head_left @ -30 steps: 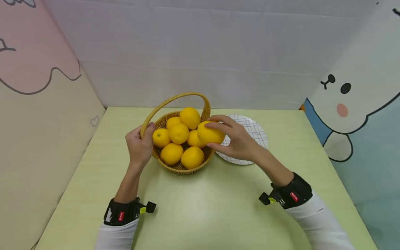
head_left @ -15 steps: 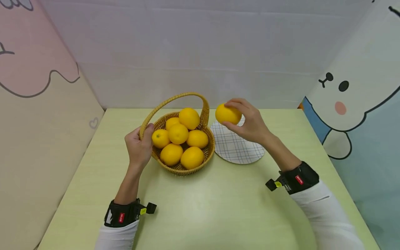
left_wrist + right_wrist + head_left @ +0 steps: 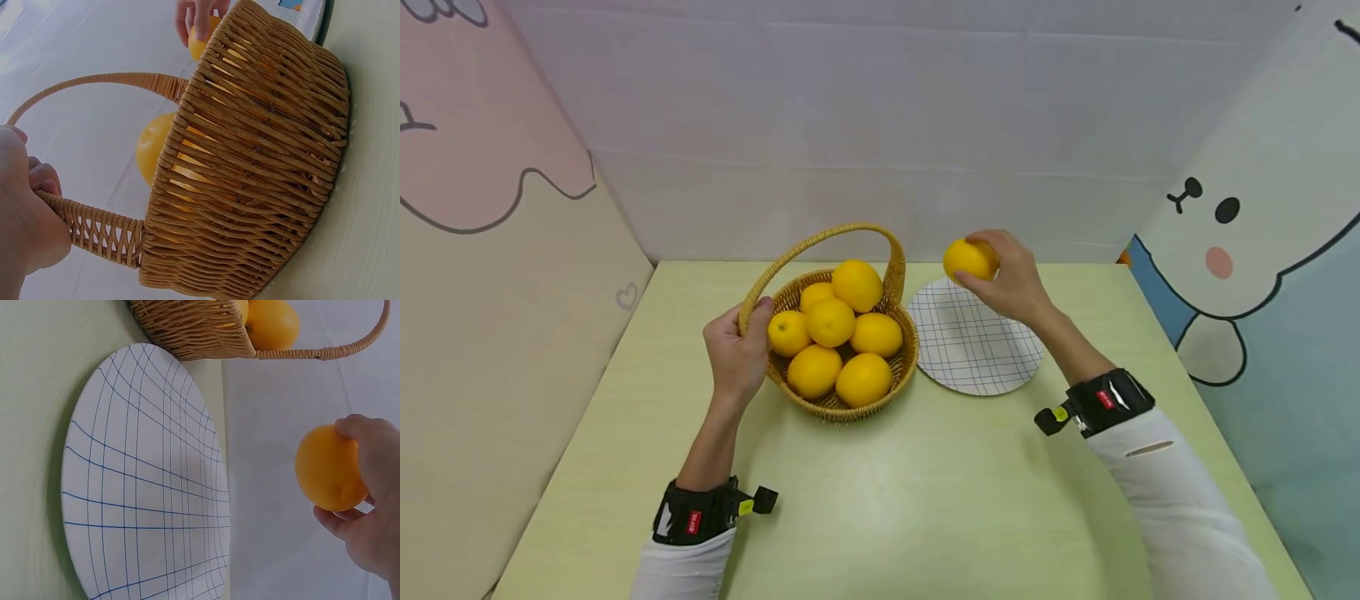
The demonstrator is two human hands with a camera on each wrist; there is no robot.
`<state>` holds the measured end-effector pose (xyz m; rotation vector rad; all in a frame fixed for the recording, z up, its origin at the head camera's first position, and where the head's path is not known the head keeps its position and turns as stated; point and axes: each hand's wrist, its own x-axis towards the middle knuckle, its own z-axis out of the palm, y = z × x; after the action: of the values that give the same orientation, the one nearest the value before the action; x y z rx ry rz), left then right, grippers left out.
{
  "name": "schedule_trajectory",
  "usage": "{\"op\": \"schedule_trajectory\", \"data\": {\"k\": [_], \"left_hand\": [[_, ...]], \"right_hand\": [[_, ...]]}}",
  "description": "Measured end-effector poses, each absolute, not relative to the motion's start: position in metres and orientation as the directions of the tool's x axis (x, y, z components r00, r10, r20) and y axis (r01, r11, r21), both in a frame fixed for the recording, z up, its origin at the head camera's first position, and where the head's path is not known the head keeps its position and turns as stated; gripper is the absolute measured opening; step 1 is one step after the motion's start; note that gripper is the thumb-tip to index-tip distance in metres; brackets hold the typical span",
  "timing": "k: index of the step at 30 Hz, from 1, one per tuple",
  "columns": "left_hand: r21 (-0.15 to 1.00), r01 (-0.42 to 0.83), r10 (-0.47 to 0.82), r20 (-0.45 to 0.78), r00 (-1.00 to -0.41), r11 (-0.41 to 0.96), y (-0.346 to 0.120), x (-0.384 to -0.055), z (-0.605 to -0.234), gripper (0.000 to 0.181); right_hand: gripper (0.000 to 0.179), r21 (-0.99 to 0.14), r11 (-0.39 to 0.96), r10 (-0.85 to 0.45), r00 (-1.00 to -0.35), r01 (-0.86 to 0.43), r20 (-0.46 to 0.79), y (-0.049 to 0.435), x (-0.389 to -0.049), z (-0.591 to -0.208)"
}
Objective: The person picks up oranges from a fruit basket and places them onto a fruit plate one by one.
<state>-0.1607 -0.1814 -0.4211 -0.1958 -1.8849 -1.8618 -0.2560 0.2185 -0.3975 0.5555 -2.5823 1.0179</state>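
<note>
My left hand (image 3: 737,350) grips the handle of a woven wicker basket (image 3: 907,350) on its left side; the left wrist view shows the fingers curled round the handle (image 3: 106,231). Inside the basket lie several yellow lemons (image 3: 831,322). Held between the thumb and fingers of my right hand (image 3: 1011,279) is another lemon (image 3: 966,258), raised over the far part of a round white plate (image 3: 981,350) with a blue grid pattern. In the right wrist view that lemon (image 3: 331,467) is apart from the plate surface (image 3: 150,487).
Both basket and plate stand close together on a pale green table (image 3: 880,500). A white wall covering (image 3: 880,125) rises behind the table's back edge. Walls with cartoon drawings flank it on the left and right.
My right hand has carried the lemon up out of the basket and to the right, over the plate. My left hand has kept its hold on the handle, and the basket stays in place.
</note>
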Motion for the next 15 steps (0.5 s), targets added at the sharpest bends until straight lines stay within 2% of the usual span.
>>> {"op": "schedule_trajectory", "data": {"k": [15], "left_hand": [[0.906,0.421,-0.229,0.418,-0.879,0.038,-0.182,-0.161,-0.422,0.055]], "right_hand": [[0.056,-0.612,0.73,-0.167,-0.948,-0.303,0.271,0.222,-0.281,-0.427]]}}
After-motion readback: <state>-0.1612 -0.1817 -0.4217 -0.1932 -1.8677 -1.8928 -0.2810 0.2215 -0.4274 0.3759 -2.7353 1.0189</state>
